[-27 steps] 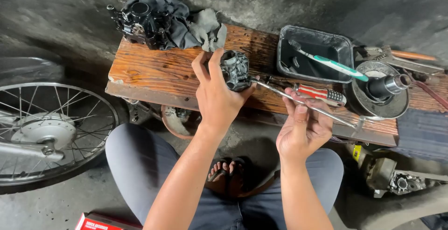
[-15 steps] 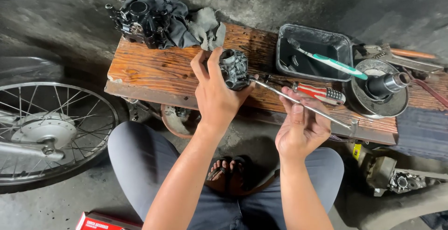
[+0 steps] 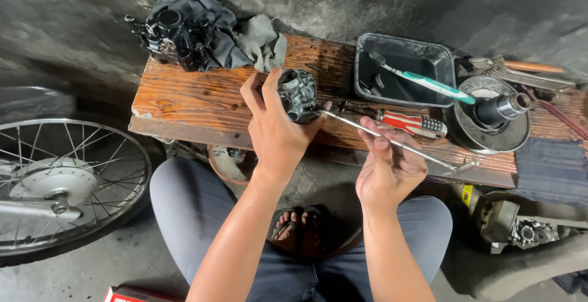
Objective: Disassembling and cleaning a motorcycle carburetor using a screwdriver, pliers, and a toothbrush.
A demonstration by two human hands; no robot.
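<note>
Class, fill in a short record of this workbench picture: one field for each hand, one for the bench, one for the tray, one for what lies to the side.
Left hand: left hand grips a small grey metal carburettor body above the bench.
Right hand: right hand pinches a long thin metal rod whose tip meets the carburettor.
Bench: worn orange-brown wooden plank, bearing a red-and-white-handled screwdriver.
Tray: dark rectangular metal tray with a green-and-white toothbrush.
Side: spoked wheel at left.
</note>
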